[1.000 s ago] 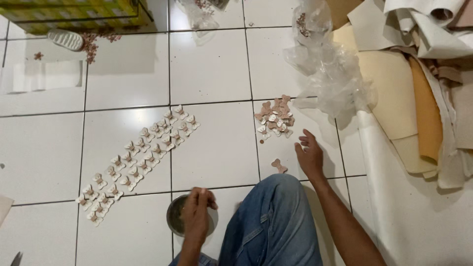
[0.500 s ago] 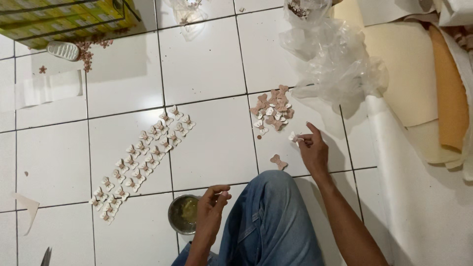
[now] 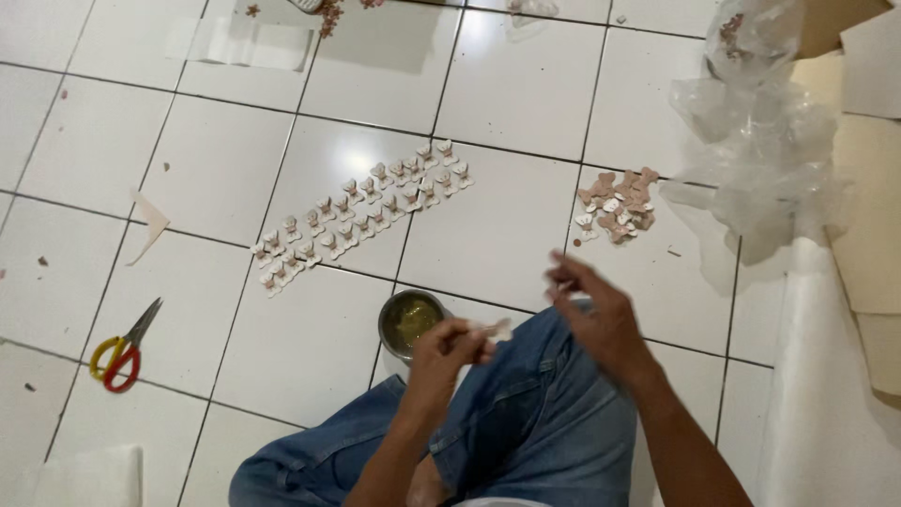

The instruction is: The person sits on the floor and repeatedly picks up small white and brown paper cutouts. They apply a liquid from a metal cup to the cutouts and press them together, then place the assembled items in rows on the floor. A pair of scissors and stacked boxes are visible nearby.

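person seated on white tile floor (image 3: 507, 225), denim knee (image 3: 535, 413) raised in the middle of the view.

left hand (image 3: 449, 349) above the knee, fingers pinched on a small pale bone-shaped piece (image 3: 497, 329); the piece sticks out to the right of the fingertips. it may also hold a thin stick, too blurred to tell.

right hand (image 3: 596, 314) just right of the piece, fingers spread and loose, holding nothing that i can see. motion blur on the fingertips. hands near each other, not touching.

small round tin (image 3: 409, 322) on the floor just left of the left hand, against the knee; yellowish-green stuff inside.

beyond the tin, a double row of pieces (image 3: 361, 214) laid out in a slanted line across the tiles, well apart from the hands.

loose pile of pieces (image 3: 618, 205) farther right, pinkish and pale mixed, lying beside crumpled clear plastic (image 3: 760, 160).

scissors (image 3: 122, 347) with red and yellow handles at left, closed, well apart from the person.

pale triangular scrap (image 3: 148, 221) above the scissors. tan sheets (image 3: 868, 188) stacked along the right edge.
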